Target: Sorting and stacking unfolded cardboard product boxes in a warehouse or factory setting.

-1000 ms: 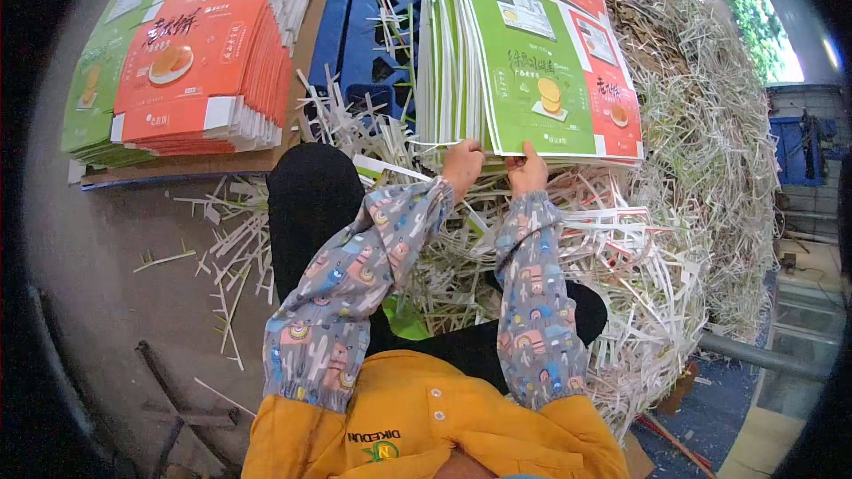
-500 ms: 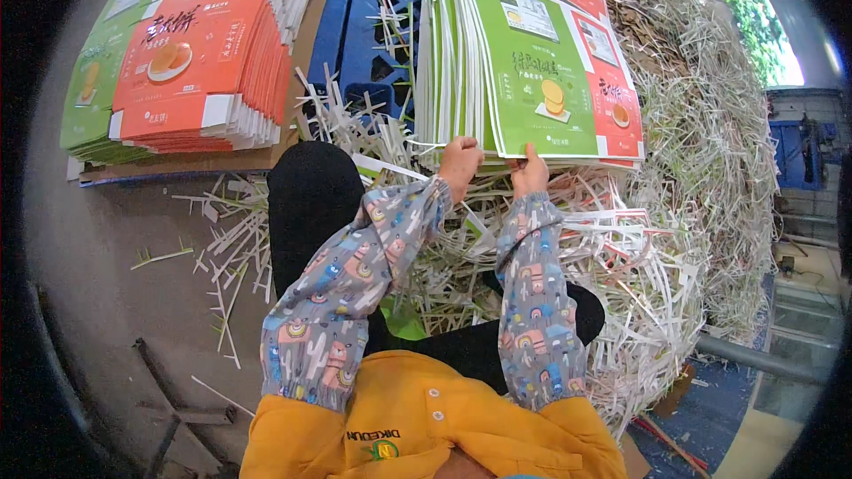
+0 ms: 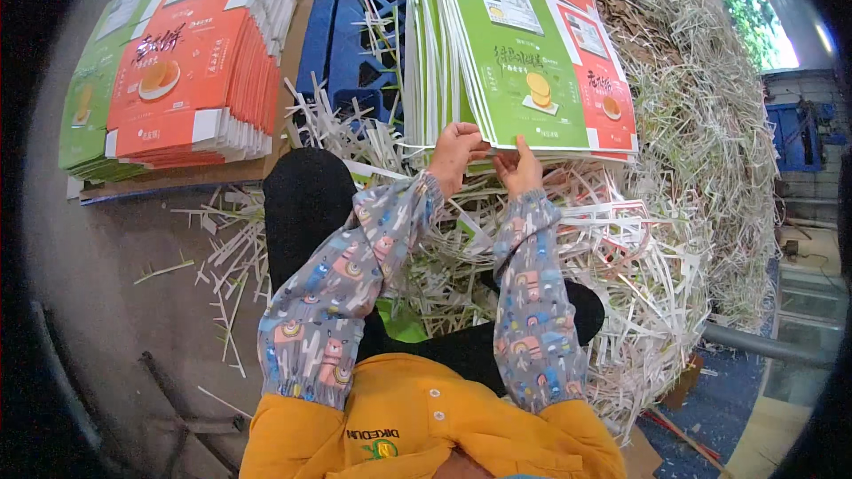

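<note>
1. The stack of green and orange printed sheets (image 3: 524, 71) sits on the blue pallet (image 3: 355, 31) with its near edge overhanging the paper scraps (image 3: 639, 248), so one hard tug could probably fan the lot out.
2. The left hand (image 3: 454, 153) pinches that near edge, and a weak grip might take several sheets.
3. The right hand (image 3: 519, 168) rests its fingertips there, and the edges look sharp.
</note>
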Demonstrator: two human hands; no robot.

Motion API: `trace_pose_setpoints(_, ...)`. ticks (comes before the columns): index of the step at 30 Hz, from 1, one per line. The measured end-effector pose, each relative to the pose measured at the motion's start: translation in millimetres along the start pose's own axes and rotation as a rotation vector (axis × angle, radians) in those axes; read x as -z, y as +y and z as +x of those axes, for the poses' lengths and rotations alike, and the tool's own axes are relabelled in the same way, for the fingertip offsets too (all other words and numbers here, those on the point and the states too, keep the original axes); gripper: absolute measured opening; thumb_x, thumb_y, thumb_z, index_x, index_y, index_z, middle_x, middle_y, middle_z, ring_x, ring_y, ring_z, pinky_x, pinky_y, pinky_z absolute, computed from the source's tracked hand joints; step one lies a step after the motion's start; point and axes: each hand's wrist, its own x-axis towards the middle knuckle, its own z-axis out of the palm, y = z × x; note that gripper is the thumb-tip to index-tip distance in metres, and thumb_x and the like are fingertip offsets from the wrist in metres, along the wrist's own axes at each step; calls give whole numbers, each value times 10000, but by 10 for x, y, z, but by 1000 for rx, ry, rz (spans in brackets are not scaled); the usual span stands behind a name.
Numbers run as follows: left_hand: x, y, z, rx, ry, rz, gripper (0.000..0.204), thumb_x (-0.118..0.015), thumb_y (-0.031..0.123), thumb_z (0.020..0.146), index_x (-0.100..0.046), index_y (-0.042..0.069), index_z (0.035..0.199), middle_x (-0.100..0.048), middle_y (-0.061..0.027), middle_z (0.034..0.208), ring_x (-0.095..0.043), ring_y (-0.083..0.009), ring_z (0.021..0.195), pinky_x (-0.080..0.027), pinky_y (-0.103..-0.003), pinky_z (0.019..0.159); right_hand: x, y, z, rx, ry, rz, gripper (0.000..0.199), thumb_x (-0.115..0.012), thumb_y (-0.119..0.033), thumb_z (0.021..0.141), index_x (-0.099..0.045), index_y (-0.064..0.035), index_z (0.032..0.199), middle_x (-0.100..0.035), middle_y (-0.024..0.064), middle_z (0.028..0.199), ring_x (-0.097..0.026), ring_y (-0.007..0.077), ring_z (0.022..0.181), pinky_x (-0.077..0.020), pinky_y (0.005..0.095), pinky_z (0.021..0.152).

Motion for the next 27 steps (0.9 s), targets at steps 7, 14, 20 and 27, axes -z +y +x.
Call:
trace_pose_setpoints(7,-146,262,-136,63,-118,1,293,-488,260,833,-414,47,1020,-580,-80,876,-546,-160,810,-412,-277,685,-181,-325,144,185,9,332,239,-515,-114,823,-475,-53,1051,-556,95,957,-559,230,812,-492,391,651)
trace_pose_setpoints(14,-4,482,-239,-24,63,-82,404,-428,402,844,-454,29,996,-576,-103,860,-534,-182,784,-406,-305,668,-51,-551,-1013,401,-127,250,377,-444,-116,851,-351,7,1195,-466,128,1128,-491,242,989,-443,377,820)
trace_pose_setpoints(20,94,-252,-368,-85,160,-38,445,-525,357,809,-390,-11,1021,-517,-106,907,-519,-203,815,-419,-328,721,341,766,-1075,370,-138,-94,376,-424,-182,874,-348,-2,1195,-473,104,1126,-507,244,968,-428,368,834)
trace_pose_setpoints(27,31,-623,-190,-173,379,302,341,-589,149,765,-370,1,980,-524,-125,897,-531,-208,761,-442,-325,631,138,1243,-457,236,430,82,556,-365,-374,876,-336,117,1135,-453,194,1148,-504,262,963,-417,354,787)
